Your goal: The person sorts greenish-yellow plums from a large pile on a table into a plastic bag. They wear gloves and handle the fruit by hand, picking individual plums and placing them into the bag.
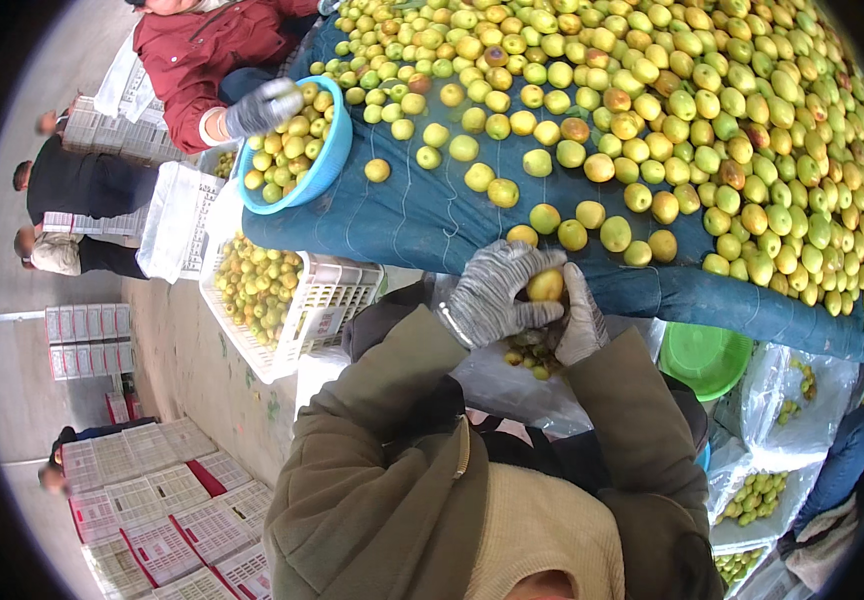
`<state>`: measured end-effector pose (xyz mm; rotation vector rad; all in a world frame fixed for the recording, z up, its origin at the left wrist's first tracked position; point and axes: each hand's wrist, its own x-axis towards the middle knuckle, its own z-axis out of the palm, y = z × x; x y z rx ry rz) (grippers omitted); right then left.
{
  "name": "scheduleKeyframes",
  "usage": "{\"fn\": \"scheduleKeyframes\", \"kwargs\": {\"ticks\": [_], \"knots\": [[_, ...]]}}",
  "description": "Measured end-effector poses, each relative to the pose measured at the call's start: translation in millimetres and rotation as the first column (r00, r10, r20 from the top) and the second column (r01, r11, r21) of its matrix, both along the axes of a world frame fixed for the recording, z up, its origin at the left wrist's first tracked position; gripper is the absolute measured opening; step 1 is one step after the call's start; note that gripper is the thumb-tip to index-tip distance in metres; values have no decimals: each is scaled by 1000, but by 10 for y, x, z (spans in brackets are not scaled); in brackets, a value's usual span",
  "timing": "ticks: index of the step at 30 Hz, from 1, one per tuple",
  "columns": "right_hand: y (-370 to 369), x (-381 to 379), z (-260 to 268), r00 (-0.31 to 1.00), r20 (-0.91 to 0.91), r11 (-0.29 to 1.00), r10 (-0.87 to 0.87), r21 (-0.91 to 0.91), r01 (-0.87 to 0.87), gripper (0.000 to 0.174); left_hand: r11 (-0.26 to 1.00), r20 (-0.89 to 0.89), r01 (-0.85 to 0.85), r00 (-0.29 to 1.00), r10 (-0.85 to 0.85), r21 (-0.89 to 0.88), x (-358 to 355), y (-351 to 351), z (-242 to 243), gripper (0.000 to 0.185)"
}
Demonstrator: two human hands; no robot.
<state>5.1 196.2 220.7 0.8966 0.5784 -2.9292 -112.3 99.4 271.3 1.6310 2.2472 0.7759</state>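
Both of my hands wear grey knit gloves and meet just off the near edge of the blue cloth-covered table (424, 225). My left hand (493, 294) holds a yellow-brown fruit (546, 285) between its thumb and fingers. My right hand (583, 319) is close against the fruit's right side, its palm turned inward; whether it grips anything is hidden. Below the hands, more small fruits (533, 358) lie beside clear plastic sheeting, partly covered by my gloves. Loose yellow-green fruits (615, 234) lie on the cloth just beyond my fingers.
A large heap of fruit (769, 150) covers the table's right side. At left, a co-worker's gloved hand (263, 109) is over a blue basket (338, 154) of fruit. A white crate (334, 289) of fruit stands below it. A green basin (706, 356) sits under the table edge at right.
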Motion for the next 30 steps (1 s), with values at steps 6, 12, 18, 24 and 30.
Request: {"fn": "scheduleKeyframes", "kwargs": {"ticks": [6, 12, 18, 24, 30], "knots": [[22, -4, -149, 793, 244, 531, 559, 629, -568, 27, 796, 25, -582, 809, 587, 165, -1199, -474, -238, 49], [-61, -31, -218, 547, 636, -302, 545, 757, -580, 44, 634, -187, -726, 685, 705, -267, -1960, -492, -488, 41], [-73, -26, -256, 603, 515, -269, 609, 849, -455, 48, 964, -230, -163, 966, 114, -208, -1717, 209, -279, 41], [-13, -46, -88, 849, 74, 734, 524, 466, -494, 58, 910, -208, -391, 910, 359, -140, -1378, 263, -23, 43], [-23, -16, 52, 982, -126, 988, 143, 71, -134, 45, 994, 313, -86, 944, 105, -72, -876, 192, -17, 41]]}}
